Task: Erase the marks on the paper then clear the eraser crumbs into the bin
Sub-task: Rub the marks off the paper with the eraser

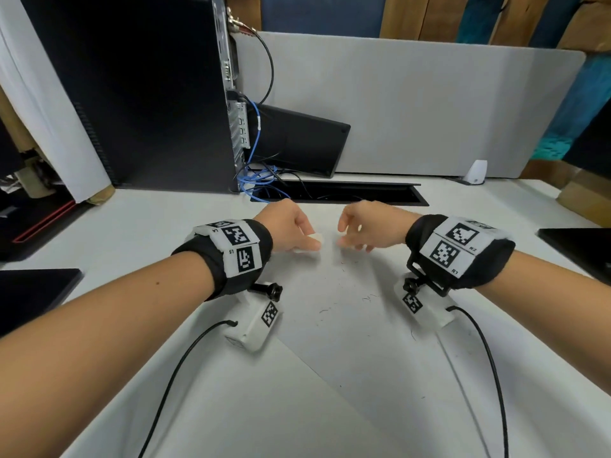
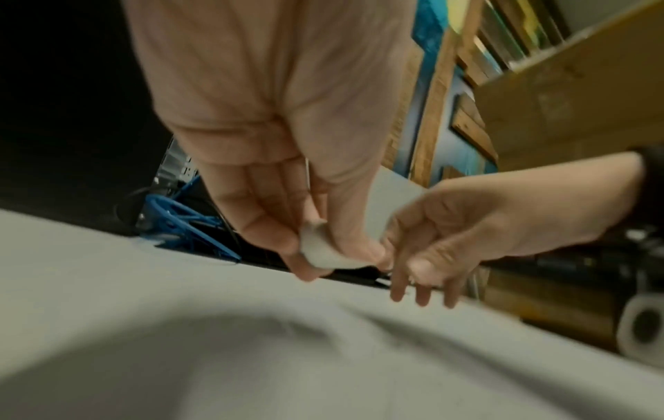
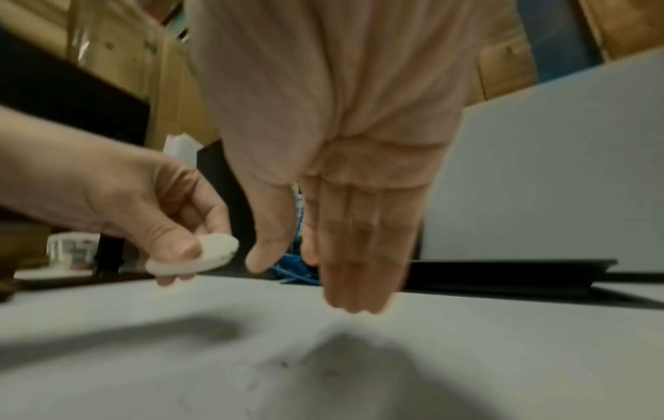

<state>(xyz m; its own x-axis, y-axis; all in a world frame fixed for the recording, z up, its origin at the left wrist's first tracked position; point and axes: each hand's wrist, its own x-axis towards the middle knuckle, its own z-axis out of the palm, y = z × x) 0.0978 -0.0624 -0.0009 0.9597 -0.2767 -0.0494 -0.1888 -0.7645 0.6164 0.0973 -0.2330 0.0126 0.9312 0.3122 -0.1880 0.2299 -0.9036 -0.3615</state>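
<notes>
- A white desk (image 1: 139,233) carried everything, with a black computer tower (image 1: 132,94) at its far left and a grey divider (image 1: 429,104) along the back.
- The paper (image 1: 347,325) lay flat on the desk between the two forearms, one corner pointing toward the person.
- The left hand (image 1: 287,228) hovered over the paper's far end, thumb and fingers curled round the eraser (image 3: 196,258).
- The right hand (image 1: 367,226) hung just beside it, apart from the eraser, fingers straight and pointing down, gripping nothing.
- The eraser, white and oval, sat pinched above the paper, not touching it.
- Dark crumbs (image 1: 330,309) lay scattered thinly across the paper's middle.
</notes>
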